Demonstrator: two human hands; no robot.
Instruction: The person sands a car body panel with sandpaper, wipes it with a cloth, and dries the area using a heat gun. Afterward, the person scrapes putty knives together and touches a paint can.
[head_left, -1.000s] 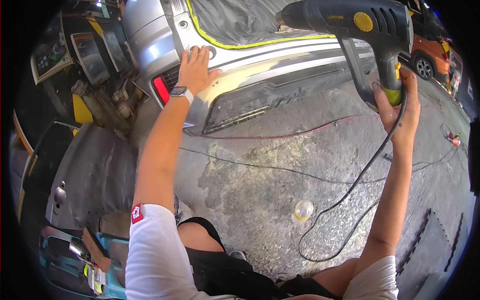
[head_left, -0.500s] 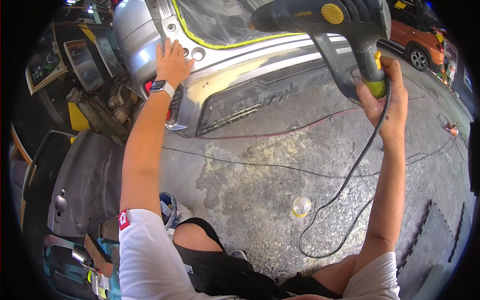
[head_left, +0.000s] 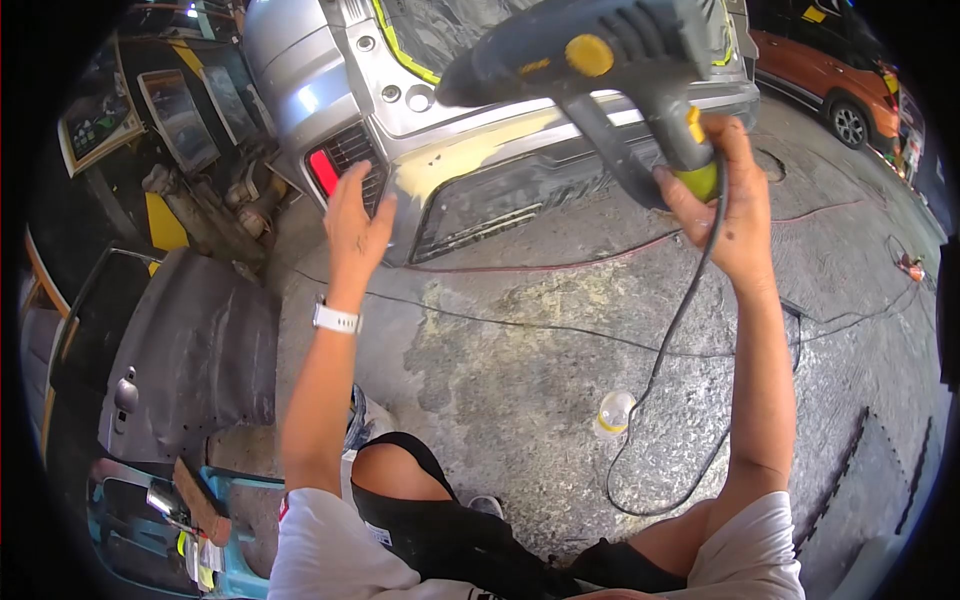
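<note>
My right hand [head_left: 728,205] is wrapped round the handle of a black heat gun [head_left: 600,60] with yellow parts. The gun's nozzle points left, over the rear of a silver vehicle [head_left: 290,70]. A power cord [head_left: 672,340] hangs from the handle and loops on the floor. My left hand [head_left: 358,225] has its fingers apart and holds nothing, near the bumper's left corner and the red reflector [head_left: 323,173]. A pale yellow filler patch [head_left: 465,150] covers part of the bumper. Yellow-green tape [head_left: 395,50] edges the plastic-covered window.
A clear plastic container [head_left: 615,411] stands on the concrete floor. A detached dark door panel [head_left: 195,350] leans at the left, above a teal tray [head_left: 245,525] with tools. Hoses and cables cross the floor. An orange car [head_left: 820,75] is at the upper right.
My left hand has come off the vehicle's body and moved down towards me. The heat gun in my right hand has moved left and slightly down, now nearer the filler patch.
</note>
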